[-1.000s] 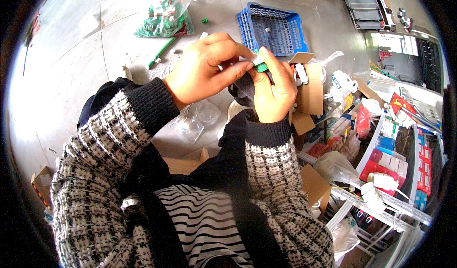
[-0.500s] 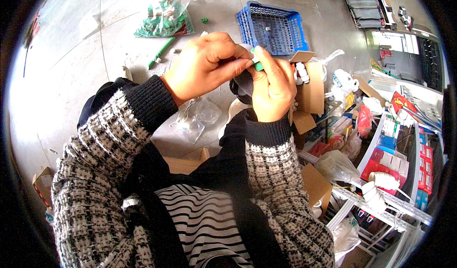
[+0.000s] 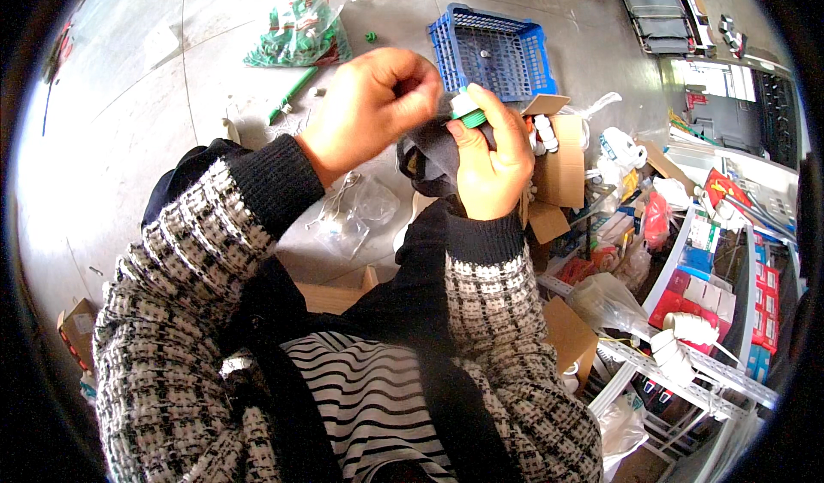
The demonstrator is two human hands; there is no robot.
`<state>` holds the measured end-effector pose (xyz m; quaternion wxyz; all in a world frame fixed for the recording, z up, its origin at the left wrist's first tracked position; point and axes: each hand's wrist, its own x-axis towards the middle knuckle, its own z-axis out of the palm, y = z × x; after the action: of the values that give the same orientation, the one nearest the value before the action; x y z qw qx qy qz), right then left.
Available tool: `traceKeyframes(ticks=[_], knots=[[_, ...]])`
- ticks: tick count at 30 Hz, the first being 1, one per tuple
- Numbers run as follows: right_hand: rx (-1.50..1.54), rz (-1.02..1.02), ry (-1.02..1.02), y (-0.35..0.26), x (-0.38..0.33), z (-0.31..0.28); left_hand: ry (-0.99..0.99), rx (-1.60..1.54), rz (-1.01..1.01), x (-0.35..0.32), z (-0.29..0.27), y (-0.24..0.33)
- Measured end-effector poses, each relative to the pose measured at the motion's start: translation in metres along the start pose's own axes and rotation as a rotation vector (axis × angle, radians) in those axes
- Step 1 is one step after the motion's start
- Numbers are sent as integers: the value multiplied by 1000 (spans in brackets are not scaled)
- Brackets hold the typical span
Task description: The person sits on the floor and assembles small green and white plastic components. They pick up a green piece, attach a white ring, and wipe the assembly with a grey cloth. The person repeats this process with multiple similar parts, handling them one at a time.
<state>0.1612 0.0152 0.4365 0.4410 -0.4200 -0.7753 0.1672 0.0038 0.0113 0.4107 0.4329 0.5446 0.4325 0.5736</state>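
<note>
In the raised fingers of my right hand (image 3: 491,161) is a small green plastic pipe fitting (image 3: 472,121) with ridges round its side. A white part (image 3: 464,103) shows on its upper side, pinched between thumb and forefinger. Just left of the fitting, and apart from it, my left hand (image 3: 378,101) is closed with its fingers curled in. Its fingertips are slightly smeared by motion, and I cannot see what, if anything, they hold. Behind the hands, a dark grey cloth item (image 3: 425,152) is partly covered.
A clear bag of green fittings (image 3: 300,32) stands at the far left on the floor, near a green pipe (image 3: 292,95). Beyond my right hand lies a blue crate (image 3: 502,54). An opened cardboard box (image 3: 562,161) and a crowded white shelf rack (image 3: 712,367) are at the right.
My left hand has come away from the fitting, leftward and slightly up, and its fingers have curled in. The fitting stays in my right hand, with more of its white part showing.
</note>
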Motion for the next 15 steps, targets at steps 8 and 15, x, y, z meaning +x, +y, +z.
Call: traceKeyframes(ticks=[8, 15], knots=[[102, 112, 20, 5, -1, 0, -36, 164, 303, 3, -7, 2], [-58, -14, 1, -2, 2, 0, -99, 232, 402, 3, -5, 3]])
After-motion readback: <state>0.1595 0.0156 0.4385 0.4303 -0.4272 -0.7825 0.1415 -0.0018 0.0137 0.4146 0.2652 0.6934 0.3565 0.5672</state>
